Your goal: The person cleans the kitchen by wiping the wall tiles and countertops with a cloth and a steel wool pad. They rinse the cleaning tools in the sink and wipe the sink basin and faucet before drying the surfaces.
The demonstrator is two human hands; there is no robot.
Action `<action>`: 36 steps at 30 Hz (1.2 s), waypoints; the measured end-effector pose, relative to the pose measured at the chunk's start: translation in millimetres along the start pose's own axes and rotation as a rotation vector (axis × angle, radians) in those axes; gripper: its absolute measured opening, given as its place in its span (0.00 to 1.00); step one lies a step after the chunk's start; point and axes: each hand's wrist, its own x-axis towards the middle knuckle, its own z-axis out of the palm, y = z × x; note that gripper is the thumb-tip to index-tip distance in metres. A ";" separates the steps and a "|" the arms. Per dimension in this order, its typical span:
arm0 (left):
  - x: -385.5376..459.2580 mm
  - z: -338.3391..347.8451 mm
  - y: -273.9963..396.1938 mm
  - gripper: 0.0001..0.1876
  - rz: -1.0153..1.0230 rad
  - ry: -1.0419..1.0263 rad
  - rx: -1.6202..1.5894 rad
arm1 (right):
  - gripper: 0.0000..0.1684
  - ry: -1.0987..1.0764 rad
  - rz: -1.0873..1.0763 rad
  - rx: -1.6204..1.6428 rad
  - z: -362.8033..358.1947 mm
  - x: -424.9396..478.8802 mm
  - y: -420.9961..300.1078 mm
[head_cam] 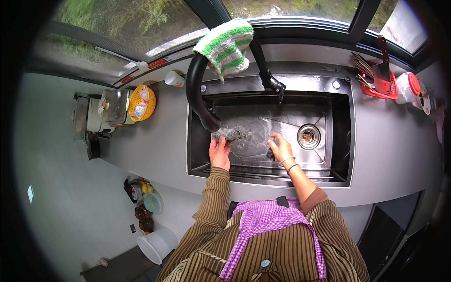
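Note:
My left hand grips one end of a grey, speckled, elongated object, whose material I cannot make out. It lies just under the mouth of the black faucet spout, at the left of the black sink. My right hand is over the middle of the basin, left of the round drain. Its fingers are closed around a small dark, soft-looking piece, partly hidden by the hand. The basin floor is wet and shiny.
A green-and-white striped towel drapes over the faucet. A white cup and yellow basket stand left on the counter. At right, a red basket holds chopsticks and a cleaver, beside a red-lidded jar.

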 end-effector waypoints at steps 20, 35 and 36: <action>82.1 -75.2 -99.2 0.21 0.079 0.034 0.946 | 0.18 -0.293 0.196 -0.218 -16.1 -40.7 23.3; 105.2 -22.7 -126.8 0.39 0.101 -0.400 1.694 | 0.14 -0.042 0.258 -0.103 -1.1 -80.0 -12.6; 129.7 -65.0 -154.5 0.35 0.266 -0.352 1.423 | 0.13 -0.079 0.246 -0.081 4.7 -68.2 -24.9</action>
